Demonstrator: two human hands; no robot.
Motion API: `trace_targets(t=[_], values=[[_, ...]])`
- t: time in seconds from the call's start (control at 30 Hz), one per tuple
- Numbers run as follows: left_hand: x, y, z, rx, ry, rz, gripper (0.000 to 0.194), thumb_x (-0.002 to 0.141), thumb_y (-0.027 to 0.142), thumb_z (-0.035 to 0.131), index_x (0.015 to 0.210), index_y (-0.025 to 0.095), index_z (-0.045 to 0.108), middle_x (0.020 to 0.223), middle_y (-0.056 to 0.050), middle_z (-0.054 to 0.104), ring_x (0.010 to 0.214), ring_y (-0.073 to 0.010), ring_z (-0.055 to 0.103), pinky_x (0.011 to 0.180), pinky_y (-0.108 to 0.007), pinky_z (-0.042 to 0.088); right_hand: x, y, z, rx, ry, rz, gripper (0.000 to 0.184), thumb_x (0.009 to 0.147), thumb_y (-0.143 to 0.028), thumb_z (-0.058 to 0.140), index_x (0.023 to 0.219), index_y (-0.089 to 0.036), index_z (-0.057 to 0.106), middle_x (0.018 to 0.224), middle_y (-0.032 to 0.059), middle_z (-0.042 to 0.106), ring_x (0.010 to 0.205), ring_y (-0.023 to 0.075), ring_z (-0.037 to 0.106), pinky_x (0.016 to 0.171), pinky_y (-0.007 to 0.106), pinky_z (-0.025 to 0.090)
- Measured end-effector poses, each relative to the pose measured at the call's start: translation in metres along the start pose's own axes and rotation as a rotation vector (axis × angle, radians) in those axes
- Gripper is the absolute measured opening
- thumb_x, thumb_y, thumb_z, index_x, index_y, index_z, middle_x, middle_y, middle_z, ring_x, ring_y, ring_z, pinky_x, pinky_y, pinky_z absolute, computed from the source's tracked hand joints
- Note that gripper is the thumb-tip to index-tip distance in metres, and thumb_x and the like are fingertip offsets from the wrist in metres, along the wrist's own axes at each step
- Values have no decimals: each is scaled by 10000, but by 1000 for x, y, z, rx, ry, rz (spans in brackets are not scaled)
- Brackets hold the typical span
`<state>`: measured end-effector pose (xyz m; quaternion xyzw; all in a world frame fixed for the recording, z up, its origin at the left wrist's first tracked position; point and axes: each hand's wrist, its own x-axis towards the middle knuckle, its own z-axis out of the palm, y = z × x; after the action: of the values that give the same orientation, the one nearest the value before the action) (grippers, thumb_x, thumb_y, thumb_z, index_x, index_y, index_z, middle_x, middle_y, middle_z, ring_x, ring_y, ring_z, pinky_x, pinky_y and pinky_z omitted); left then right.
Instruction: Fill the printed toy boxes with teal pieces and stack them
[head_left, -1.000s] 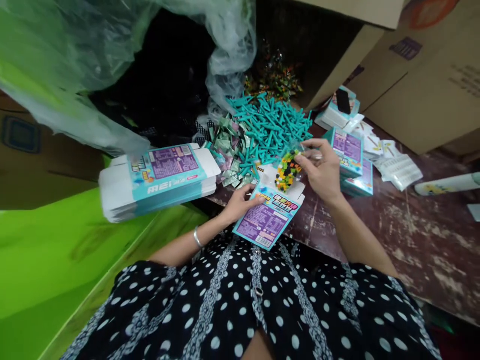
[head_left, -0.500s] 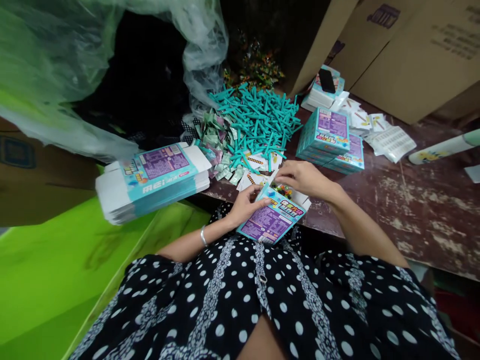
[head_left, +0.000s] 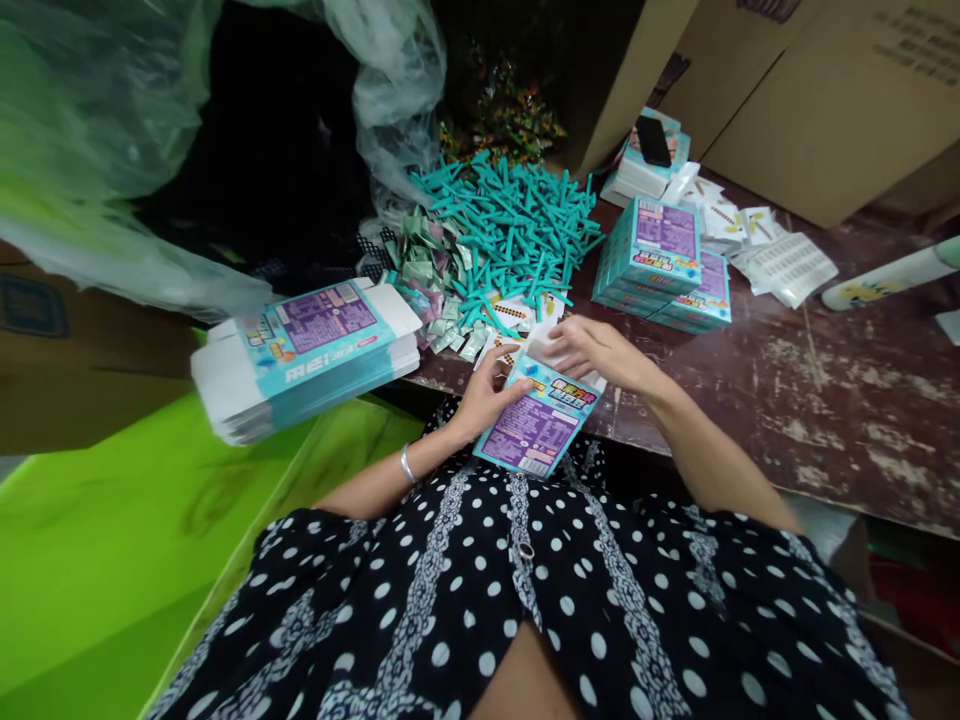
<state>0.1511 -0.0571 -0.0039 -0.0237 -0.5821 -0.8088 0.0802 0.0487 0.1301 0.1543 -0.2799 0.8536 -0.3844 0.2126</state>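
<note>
My left hand (head_left: 486,398) grips the left side of a small teal and purple printed carton (head_left: 534,428), thumb on its front panel. The carton tilts against my lap at the table edge, its top end open with white flaps up. Over that open end is my right hand (head_left: 592,352), fingers bent and blurred against the white flaps; whether they pinch anything is unclear. What lies inside the carton is hidden by this hand. Just beyond are printed cards (head_left: 511,312) and a heap of teal plastic sticks (head_left: 517,225).
Flattened cartons (head_left: 322,345) are stacked at left. Small foil sachets (head_left: 431,265) lie beside the sticks. Filled-looking boxes (head_left: 652,255) stand right, with a phone (head_left: 653,141) on another stack behind. A large brown cardboard box (head_left: 810,110) and a white tube (head_left: 892,275) are farther right.
My right hand has shifted over the carton's open end, covering the colourful small items that showed there. The carton is slightly more upright, still in my left hand.
</note>
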Motion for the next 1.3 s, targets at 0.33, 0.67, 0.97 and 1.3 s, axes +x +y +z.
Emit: trace_targets(t=[0.33,0.67,0.97,1.3], values=[[-8,-21,-18,51,35,10,585,945,601,785,1402,258,663,1077,-40,711,935,-223,659,854,-342,537,-57,79,86,134,577,-85,426,961,-606,723,1135,-219,756,1050,67,783,898,244,714,815,381,583],[28,-14,-18,57,160,189,618,793,750,860,881,241,521,835,20,558,745,-152,523,728,-289,453,-34,87,117,345,871,-128,419,874,-538,792,1066,-257,548,998,39,695,952,233,687,923,381,565],[34,37,-40,226,-305,33,315,764,427,954,861,206,752,873,-39,747,792,-174,652,753,-348,516,-34,67,68,287,281,-107,336,785,-496,935,905,-241,751,985,28,787,892,217,712,919,394,603],[30,42,-30,221,-132,101,184,905,451,869,843,277,878,919,-79,785,931,-244,730,935,-477,609,-25,52,40,8,0,-41,548,1040,-728,600,1258,-307,875,1185,31,860,1086,290,800,1030,499,607]])
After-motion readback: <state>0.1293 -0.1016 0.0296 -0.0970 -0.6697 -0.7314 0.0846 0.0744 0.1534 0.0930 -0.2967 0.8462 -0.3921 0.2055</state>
